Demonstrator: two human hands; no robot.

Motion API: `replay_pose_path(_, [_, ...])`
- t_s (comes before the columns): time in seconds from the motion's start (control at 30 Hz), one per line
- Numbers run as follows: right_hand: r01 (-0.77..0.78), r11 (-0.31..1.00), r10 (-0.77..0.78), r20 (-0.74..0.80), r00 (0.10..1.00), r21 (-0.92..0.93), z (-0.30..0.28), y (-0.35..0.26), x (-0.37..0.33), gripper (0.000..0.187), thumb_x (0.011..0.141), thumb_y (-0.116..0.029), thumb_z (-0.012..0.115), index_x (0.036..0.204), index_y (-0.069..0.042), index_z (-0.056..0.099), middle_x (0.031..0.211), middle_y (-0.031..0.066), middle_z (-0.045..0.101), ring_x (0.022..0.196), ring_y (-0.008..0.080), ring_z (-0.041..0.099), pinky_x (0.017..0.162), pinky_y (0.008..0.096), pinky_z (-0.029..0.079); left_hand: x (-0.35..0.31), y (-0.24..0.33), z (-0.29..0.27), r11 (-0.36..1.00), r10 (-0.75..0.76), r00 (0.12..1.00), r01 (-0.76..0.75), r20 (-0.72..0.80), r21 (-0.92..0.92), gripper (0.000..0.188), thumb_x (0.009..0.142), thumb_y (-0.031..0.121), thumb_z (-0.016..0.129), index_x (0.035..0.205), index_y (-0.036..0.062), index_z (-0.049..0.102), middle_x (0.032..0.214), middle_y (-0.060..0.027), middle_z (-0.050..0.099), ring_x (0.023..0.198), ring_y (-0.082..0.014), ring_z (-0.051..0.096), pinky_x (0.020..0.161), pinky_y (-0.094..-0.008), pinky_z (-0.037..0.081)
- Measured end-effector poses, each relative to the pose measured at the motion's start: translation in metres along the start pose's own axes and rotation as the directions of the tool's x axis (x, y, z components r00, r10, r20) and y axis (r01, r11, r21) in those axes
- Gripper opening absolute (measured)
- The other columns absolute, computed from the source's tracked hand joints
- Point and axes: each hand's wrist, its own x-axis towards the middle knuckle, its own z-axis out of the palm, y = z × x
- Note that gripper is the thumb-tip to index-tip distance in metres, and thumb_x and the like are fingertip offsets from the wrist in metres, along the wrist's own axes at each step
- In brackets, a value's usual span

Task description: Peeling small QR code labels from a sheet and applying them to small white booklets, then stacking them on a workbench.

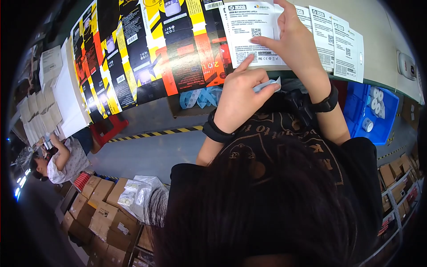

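Note:
A printed white leaflet [242, 26] lies on the table in front of me, beneath both hands. My right hand [296, 42] spreads over its right side, thumb stretched across the print and fingers apart near the upper edge. Closed around a light blue strip [268, 84], my left hand [242, 95] rests at the table's near edge, its index finger reaching onto the leaflet's lower part. More white leaflets [348, 52] overlap in a row to the right. On the left, flat printed packaging sheets [151, 58] in black, yellow and red cover the table.
Below the table edge, a carton [177, 107] holds light blue strips [200, 99]. A blue bin [362, 118] with white rolls [376, 104] stands at right. A white device [406, 66] sits on the table's right end. Cardboard boxes [104, 216] and another person [66, 155] are at left.

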Motion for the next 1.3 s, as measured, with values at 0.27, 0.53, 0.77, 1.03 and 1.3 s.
replay_pose_path(0.27, [0.117, 0.993, -0.11, -0.158, 0.981, 0.036, 0.01, 0.026, 0.013, 0.06, 0.07, -0.009, 0.07, 0.118, -0.004, 0.035, 0.077, 0.0182, 0.053, 0.074, 0.0351, 0.057, 0.064, 0.0363, 0.046, 0.0, 0.0, -0.001, 1.0, 0.007, 1.0, -0.007, 0.022, 0.01, 0.023, 0.07, 0.01, 0.066, 0.061, -0.0002, 0.048, 0.048, -0.0104, 0.042, 0.045, -0.0308, 0.044, 0.101, -0.0405, 0.035])
replay_pose_path(0.53, [0.047, 0.994, -0.052, 0.05, 0.997, 0.102, -0.012, 0.013, -0.003, 0.054, 0.072, -0.001, 0.065, 0.117, -0.004, 0.035, 0.077, 0.0159, 0.05, 0.069, 0.0262, 0.053, 0.063, 0.0321, 0.044, -0.001, 0.0, 0.0, 1.0, 0.017, 1.0, -0.017, -0.015, 0.002, 0.024, 0.07, 0.01, 0.066, 0.06, 0.0002, 0.048, 0.047, -0.0092, 0.042, 0.044, -0.0286, 0.044, 0.101, -0.0409, 0.034])
replay_pose_path(0.77, [0.595, 0.8, -0.567, -0.223, 0.793, 0.077, -0.007, 0.017, -0.006, 0.043, 0.072, -0.006, 0.068, 0.107, -0.004, 0.043, 0.073, 0.0142, 0.051, 0.065, 0.0228, 0.053, 0.059, 0.0318, 0.043, -0.016, 0.004, -0.004, 0.995, 0.062, 0.987, -0.049, -0.151, 0.083, 0.025, 0.07, 0.011, 0.068, 0.059, 0.0017, 0.048, 0.046, -0.0055, 0.043, 0.043, -0.024, 0.046, 0.102, -0.0422, 0.032])
replay_pose_path(1.03, [0.729, 0.683, -0.713, 0.175, 0.679, -0.05, 0.014, 0.014, 0.006, 0.058, 0.081, -0.006, 0.052, 0.134, -0.014, 0.031, 0.123, 0.0066, 0.05, 0.116, 0.03, 0.043, 0.105, 0.0417, 0.026, -0.017, -0.001, -0.005, 0.993, 0.087, 0.972, -0.068, -0.217, 0.094, 0.024, 0.07, 0.01, 0.068, 0.058, 0.0024, 0.048, 0.045, -0.0045, 0.042, 0.042, -0.0222, 0.044, 0.102, -0.0421, 0.032])
replay_pose_path(1.3, [0.732, 0.66, -0.705, 0.195, 0.681, -0.169, 0.003, 0.023, 0.005, 0.059, 0.079, -0.007, 0.055, 0.133, -0.014, 0.032, 0.124, 0.0077, 0.049, 0.118, 0.0287, 0.042, 0.106, 0.0419, 0.025, -0.014, -0.003, -0.005, 0.993, 0.101, 0.969, -0.086, -0.226, 0.077, 0.02, 0.07, 0.007, 0.068, 0.059, -0.0008, 0.053, 0.043, -0.0034, 0.043, 0.038, -0.0161, 0.035, 0.102, -0.0407, 0.031])
